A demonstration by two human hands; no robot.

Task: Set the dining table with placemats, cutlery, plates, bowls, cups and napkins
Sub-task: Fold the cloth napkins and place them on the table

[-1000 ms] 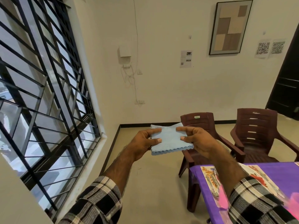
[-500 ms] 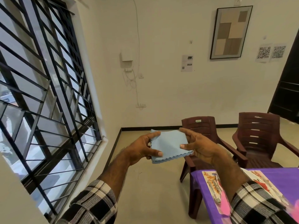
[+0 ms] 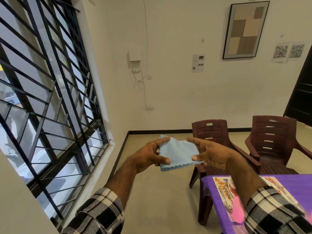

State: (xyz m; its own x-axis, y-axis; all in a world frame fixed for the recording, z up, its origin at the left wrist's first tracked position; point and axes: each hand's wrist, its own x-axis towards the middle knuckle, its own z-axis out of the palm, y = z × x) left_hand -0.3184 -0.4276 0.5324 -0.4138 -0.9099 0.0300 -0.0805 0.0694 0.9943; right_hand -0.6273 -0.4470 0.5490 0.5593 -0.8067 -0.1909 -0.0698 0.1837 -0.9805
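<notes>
Window bars (image 3: pixel 47 92) fill the left wall; two maroon chairs (image 3: pixel 270 142) stand beyond the purple table (image 3: pixel 302 188) and its floral placemat (image 3: pixel 219 184). Left hand (image 3: pixel 148 157) and right hand (image 3: pixel 212 154) pinch the blue napkin (image 3: pixel 179 153) in mid-air, its top edge now sagging.

Open floor (image 3: pixel 152 191) lies below and ahead toward the wall, while the barred window (image 3: pixel 47 98) closes off the left, two brown chairs (image 3: pixel 214 137) stand close on the right, and the purple table (image 3: pixel 297 184) with its placemat (image 3: pixel 221 188) fills the lower right.
</notes>
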